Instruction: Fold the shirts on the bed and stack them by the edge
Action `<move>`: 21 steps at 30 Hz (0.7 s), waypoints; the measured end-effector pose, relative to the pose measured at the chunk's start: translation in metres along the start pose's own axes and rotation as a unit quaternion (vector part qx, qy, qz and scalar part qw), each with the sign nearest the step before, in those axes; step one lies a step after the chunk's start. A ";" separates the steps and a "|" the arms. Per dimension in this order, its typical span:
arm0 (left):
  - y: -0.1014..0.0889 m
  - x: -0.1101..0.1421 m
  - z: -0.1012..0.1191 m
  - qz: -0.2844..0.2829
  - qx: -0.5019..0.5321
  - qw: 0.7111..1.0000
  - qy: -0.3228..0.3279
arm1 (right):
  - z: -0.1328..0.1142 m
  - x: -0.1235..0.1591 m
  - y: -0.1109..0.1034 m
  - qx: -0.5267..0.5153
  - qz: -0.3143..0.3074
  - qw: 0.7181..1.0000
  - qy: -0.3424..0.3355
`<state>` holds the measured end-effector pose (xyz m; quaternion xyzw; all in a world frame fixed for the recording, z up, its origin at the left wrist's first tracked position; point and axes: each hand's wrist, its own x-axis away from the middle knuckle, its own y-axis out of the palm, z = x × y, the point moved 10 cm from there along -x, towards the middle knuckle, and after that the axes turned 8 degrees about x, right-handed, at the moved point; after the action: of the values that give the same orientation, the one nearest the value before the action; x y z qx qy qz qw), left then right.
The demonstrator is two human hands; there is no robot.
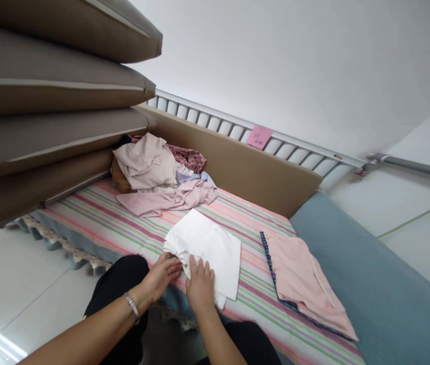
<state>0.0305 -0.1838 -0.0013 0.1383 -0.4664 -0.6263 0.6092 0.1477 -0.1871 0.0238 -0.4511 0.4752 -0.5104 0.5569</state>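
Observation:
A white garment (213,243), folded into a rough rectangle, lies on the striped sheet (253,276) in front of me. My right hand (200,286) rests on its near part with the fingers stretched out over the cloth. At the garment's near left edge is my left hand (162,276), palm turned inward and fingers extended, touching or just beside the fabric. Some fingertips are partly hidden by the cloth's edge. Neither hand is closed around anything. A bracelet (132,306) circles my left wrist.
Rumpled clothes, including a pink garment (169,198) and a striped one (146,162), lie at the back left. Folded clothes with a peach piece (302,268) on top lie right. Large brown cushions (59,96) are stacked left. A brown board (238,162) stands along the railing (207,119).

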 end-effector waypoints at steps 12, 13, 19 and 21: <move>0.052 -0.015 0.027 -0.077 -0.109 0.991 -0.029 | 0.034 -0.034 -0.025 -0.146 -0.078 0.986 -0.029; 0.052 -0.018 0.028 -0.074 -0.140 0.987 -0.026 | 0.036 -0.036 -0.025 -0.152 -0.086 0.984 -0.032; 0.022 -0.021 -0.005 -0.011 -0.297 0.953 -0.055 | 0.033 -0.037 -0.025 -0.180 -0.103 0.977 -0.053; 0.012 -0.018 -0.037 -0.007 -0.310 0.946 -0.092 | 0.030 -0.036 -0.025 -0.186 -0.103 0.976 -0.056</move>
<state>0.0688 -0.1813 -0.0187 -0.1128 -0.3020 -0.7541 0.5722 0.1728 -0.1527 0.0553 -0.6208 0.4814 -0.4416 0.4335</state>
